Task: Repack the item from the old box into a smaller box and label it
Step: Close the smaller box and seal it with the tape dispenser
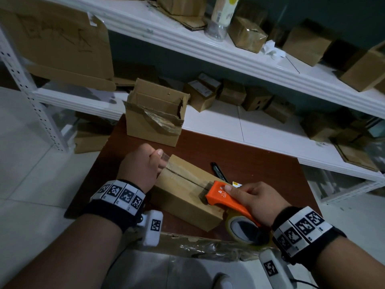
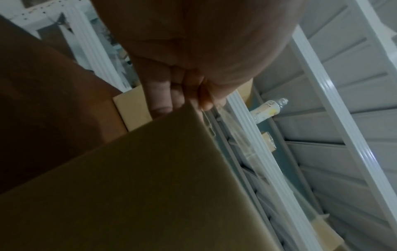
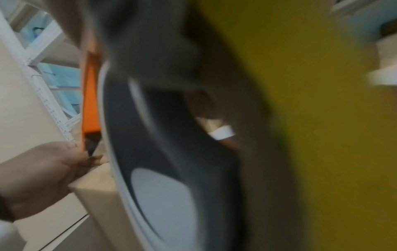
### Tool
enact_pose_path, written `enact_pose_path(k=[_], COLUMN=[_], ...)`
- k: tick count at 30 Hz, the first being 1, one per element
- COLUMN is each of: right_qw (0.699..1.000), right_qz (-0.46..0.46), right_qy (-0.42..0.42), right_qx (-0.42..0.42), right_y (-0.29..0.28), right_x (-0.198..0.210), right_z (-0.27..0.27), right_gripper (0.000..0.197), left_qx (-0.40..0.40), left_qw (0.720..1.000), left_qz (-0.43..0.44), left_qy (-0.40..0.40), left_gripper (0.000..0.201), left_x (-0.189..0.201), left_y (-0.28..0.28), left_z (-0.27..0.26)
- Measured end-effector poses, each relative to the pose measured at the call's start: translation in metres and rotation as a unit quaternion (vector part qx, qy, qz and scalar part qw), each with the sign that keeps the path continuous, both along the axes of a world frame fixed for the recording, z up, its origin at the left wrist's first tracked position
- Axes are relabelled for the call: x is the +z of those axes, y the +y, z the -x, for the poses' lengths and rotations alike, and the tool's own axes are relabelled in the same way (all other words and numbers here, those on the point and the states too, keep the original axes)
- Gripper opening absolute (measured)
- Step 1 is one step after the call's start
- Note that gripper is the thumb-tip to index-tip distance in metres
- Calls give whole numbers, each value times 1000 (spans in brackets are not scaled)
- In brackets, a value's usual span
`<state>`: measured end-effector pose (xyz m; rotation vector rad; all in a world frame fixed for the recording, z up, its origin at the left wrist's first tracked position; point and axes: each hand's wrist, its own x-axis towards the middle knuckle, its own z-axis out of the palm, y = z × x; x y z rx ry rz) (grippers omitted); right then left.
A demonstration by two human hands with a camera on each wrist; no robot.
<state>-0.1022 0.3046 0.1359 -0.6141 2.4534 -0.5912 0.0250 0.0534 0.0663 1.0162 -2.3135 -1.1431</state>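
Here the left hand [image 1: 143, 163] pinches the tape end at the box's [image 1: 185, 197] far edge; the right hand [image 1: 258, 201] grips the dispenser [image 1: 227, 200], its roll blurred.

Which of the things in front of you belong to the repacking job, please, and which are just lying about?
Job: small box; tape dispenser in right hand; left hand holding tape end; old box; label; pen.
Lying about: shelf boxes; bottle.
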Motion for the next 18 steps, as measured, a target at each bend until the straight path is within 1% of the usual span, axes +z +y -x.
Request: enact_pose_path(k=[2, 5, 8, 11, 14, 16, 18], right_qw=[1000, 998, 996, 994, 993, 992, 991], right_qz=[-15, -41, -61, -75, -83, -84, -84], right_qy=[17, 38, 53, 62, 70, 75, 81], right_qx=[5, 10, 25, 41, 52, 54, 59], right_y=[-2, -5, -10, -15, -16, -17, -18], right_x=[3, 7, 8, 9, 10, 12, 13], right_z=[3, 9, 12, 12, 11, 10, 9], right_gripper=[67, 69, 71, 73, 77, 74, 72], left_qx=[16, 38, 64, 85, 81, 74, 72], left_qw=[1000, 997, 994, 991, 987, 981, 976], left_qz=[-27, -69, -91, -103, -139, -173, -196], left_qy=[2, -10, -16, -12, 19, 50, 62], left_gripper=[30, 34, 40, 40, 39, 39, 37], left_x=[-4, -10, -13, -14, -22, -26, -26], left_y=[-2, 0, 7, 9, 5, 3, 4], left_z=[1, 0, -1, -4, -11, -16, -20])
